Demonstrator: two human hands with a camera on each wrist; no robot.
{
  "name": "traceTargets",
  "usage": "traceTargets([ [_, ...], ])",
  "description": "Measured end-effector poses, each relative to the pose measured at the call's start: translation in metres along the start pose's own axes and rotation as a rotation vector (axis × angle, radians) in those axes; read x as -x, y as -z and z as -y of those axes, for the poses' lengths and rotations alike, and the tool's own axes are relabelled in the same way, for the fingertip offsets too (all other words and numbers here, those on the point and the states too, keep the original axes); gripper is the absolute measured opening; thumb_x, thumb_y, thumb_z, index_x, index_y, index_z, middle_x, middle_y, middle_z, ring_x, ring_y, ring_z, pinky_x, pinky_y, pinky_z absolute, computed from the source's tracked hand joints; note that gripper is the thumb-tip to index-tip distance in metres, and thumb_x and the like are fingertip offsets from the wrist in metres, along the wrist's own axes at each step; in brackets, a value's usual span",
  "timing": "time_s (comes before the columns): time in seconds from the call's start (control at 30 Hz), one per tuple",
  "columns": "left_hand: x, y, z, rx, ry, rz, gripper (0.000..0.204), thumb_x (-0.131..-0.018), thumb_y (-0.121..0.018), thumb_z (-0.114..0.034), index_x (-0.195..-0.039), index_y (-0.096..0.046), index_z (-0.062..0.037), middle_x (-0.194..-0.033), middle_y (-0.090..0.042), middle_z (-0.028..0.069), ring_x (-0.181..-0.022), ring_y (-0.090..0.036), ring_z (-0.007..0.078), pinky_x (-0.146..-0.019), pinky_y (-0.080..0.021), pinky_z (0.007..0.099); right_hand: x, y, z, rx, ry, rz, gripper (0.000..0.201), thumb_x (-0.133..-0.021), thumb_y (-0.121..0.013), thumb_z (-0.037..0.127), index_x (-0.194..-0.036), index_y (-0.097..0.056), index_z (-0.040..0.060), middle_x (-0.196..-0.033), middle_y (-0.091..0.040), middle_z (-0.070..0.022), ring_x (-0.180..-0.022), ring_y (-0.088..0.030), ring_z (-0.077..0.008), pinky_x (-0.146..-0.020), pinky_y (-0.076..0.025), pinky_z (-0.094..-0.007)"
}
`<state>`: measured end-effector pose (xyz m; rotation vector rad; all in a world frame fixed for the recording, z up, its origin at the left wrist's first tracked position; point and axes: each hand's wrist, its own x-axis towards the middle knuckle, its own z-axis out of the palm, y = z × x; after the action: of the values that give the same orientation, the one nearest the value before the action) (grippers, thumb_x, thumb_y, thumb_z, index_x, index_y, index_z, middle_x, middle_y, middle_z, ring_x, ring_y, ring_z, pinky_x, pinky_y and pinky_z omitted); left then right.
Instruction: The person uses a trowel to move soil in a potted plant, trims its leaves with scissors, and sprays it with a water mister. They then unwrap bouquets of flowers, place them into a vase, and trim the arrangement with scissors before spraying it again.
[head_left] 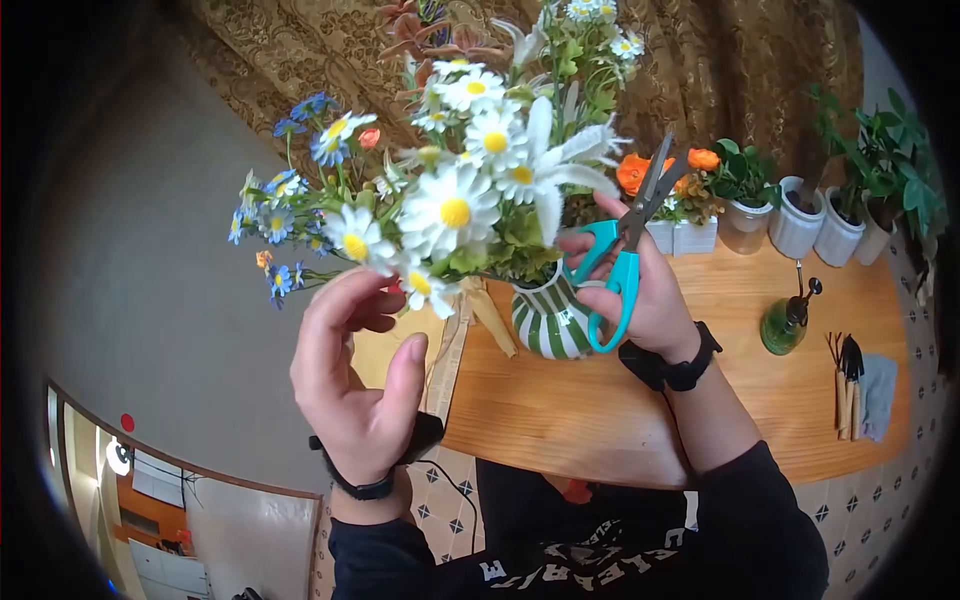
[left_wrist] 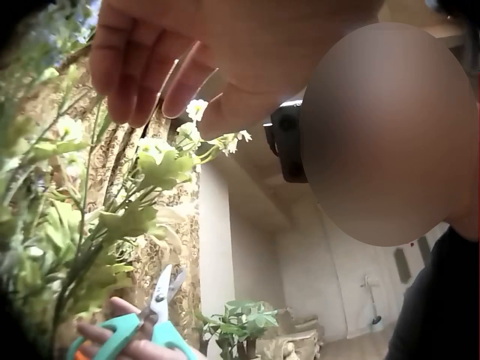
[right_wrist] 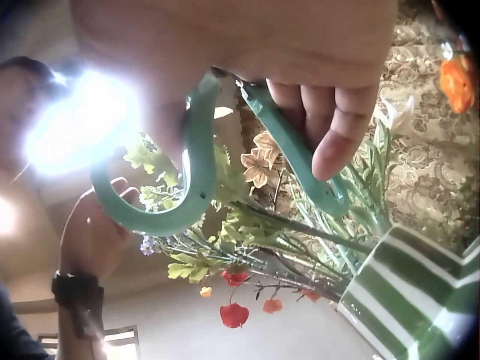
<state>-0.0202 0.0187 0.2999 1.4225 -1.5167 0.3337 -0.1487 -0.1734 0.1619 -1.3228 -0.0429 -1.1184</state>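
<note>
A green-and-white striped vase (head_left: 556, 322) holds a large bunch of white daisies (head_left: 452, 212), blue flowers and leafy stems. My right hand (head_left: 655, 300) grips teal-handled scissors (head_left: 626, 262) beside the vase, their blades apart and pointing up; the right wrist view shows the handles (right_wrist: 201, 180) close up, next to the stems. My left hand (head_left: 352, 380) is raised at the lower left of the bouquet, fingers loosely bent, with nothing seen in it. In the left wrist view its fingers (left_wrist: 142, 75) hang near the leaves; whether they touch a flower is unclear.
Potted plants (head_left: 800, 222) and orange flowers in white pots line the table's back right. A green spray bottle (head_left: 784, 325), small garden tools (head_left: 848, 385) and a grey cloth (head_left: 877, 398) lie or stand at the right of the wooden table (head_left: 560, 430). A patterned curtain (head_left: 690, 70) hangs behind.
</note>
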Motion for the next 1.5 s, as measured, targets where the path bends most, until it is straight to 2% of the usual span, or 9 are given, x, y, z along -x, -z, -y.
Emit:
traceTargets([
  [0.1,0.010,-0.002,0.010,0.150,0.180,0.085,0.057,-0.078,-0.067,-0.002,-0.129,-0.043,0.0072,-0.119,-0.055,0.0138,-0.101,-0.058,0.0214,-0.089,-0.047,0.0321,0.001,0.010,0.007,-0.023,-0.012,-0.049,0.075,-0.081,-0.072,0.007,-0.143,-0.030,0.0016,-0.100,-0.059,-0.0056,-0.089,-0.057,-0.0115,-0.081,-0.047,-0.0254],
  [0.23,0.012,-0.019,0.011,0.414,0.232,0.074,0.070,-0.083,-0.066,-0.012,-0.141,-0.028,-0.0009,-0.142,-0.037,0.0208,-0.125,-0.046,0.0368,-0.101,-0.040,0.0412,-0.001,0.021,0.013,-0.008,-0.006,-0.142,0.063,-0.084,-0.067,0.006,-0.140,-0.039,0.0020,-0.086,-0.056,-0.0007,-0.075,-0.057,-0.0079,-0.069,-0.048,-0.0219],
  [0.4,-0.006,-0.025,0.004,0.525,0.229,-0.038,0.081,-0.082,-0.061,-0.001,-0.147,-0.011,0.0032,-0.145,-0.032,0.0179,-0.132,-0.038,0.0268,-0.108,-0.034,0.0382,-0.003,0.018,0.020,-0.011,-0.050,-0.202,0.061,-0.084,-0.067,0.007,-0.139,-0.040,0.0016,-0.077,-0.052,0.0020,-0.066,-0.056,-0.0072,-0.058,-0.046,-0.0201],
  [0.73,-0.048,-0.012,0.002,0.596,0.103,-0.072,0.066,-0.090,-0.055,-0.003,-0.145,-0.018,0.0033,-0.137,-0.041,0.0212,-0.127,-0.043,0.0269,-0.103,-0.038,0.0353,-0.001,0.013,0.016,0.135,-0.060,-0.143,0.068,-0.077,-0.073,0.000,-0.137,-0.041,-0.0003,-0.091,-0.058,-0.0001,-0.082,-0.056,-0.0069,-0.076,-0.047,-0.0212],
  [0.87,-0.060,-0.007,0.000,0.622,0.051,-0.071,0.063,-0.091,-0.053,-0.004,-0.144,-0.020,0.0030,-0.132,-0.046,0.0223,-0.114,-0.056,0.0272,-0.095,-0.046,0.0336,0.001,0.010,0.014,0.167,-0.033,-0.117,0.070,-0.076,-0.074,0.000,-0.137,-0.041,0.0007,-0.094,-0.058,-0.0019,-0.086,-0.057,-0.0094,-0.080,-0.047,-0.0238],
  [1.0,-0.069,-0.001,0.004,0.572,-0.071,0.053,0.047,-0.093,-0.050,-0.003,-0.137,-0.036,0.0054,-0.125,-0.054,0.0193,-0.111,-0.059,0.0236,-0.093,-0.048,0.0342,0.002,0.006,0.006,0.185,0.006,-0.105,0.072,-0.075,-0.074,-0.001,-0.138,-0.039,0.0012,-0.099,-0.058,-0.0036,-0.091,-0.057,-0.0116,-0.081,-0.047,-0.0255],
  [1.17,-0.067,-0.007,-0.010,0.281,0.008,0.210,0.037,-0.092,-0.050,-0.004,-0.128,-0.047,0.0066,-0.128,-0.055,0.0174,-0.109,-0.059,0.0227,-0.095,-0.045,0.0329,0.003,0.001,0.004,-0.009,-0.069,-0.033,0.077,-0.075,-0.076,0.006,-0.141,-0.035,0.0013,-0.108,-0.057,-0.0062,-0.096,-0.057,-0.0141,-0.086,-0.047,-0.0286],
  [1.33,-0.053,-0.017,-0.007,-0.088,-0.182,0.324,0.043,-0.083,-0.068,-0.019,-0.116,-0.051,0.0014,-0.099,-0.062,0.0203,-0.088,-0.062,0.0370,-0.076,-0.050,0.0391,0.010,-0.009,0.001,-0.121,-0.026,0.083,0.088,-0.075,-0.075,0.013,-0.145,-0.023,0.0007,-0.132,-0.046,-0.0116,-0.118,-0.050,-0.0221,-0.102,-0.039,-0.0370],
  [1.5,-0.049,-0.023,-0.008,-0.182,-0.197,0.346,0.026,-0.080,-0.065,-0.010,-0.104,-0.060,-0.0004,-0.094,-0.063,0.0187,-0.083,-0.060,0.0385,-0.072,-0.049,0.0410,0.016,-0.014,0.002,-0.183,-0.109,0.062,0.083,-0.076,-0.073,0.007,-0.143,-0.025,0.0001,-0.135,-0.045,-0.0118,-0.123,-0.047,-0.0217,-0.105,-0.035,-0.0374],
])
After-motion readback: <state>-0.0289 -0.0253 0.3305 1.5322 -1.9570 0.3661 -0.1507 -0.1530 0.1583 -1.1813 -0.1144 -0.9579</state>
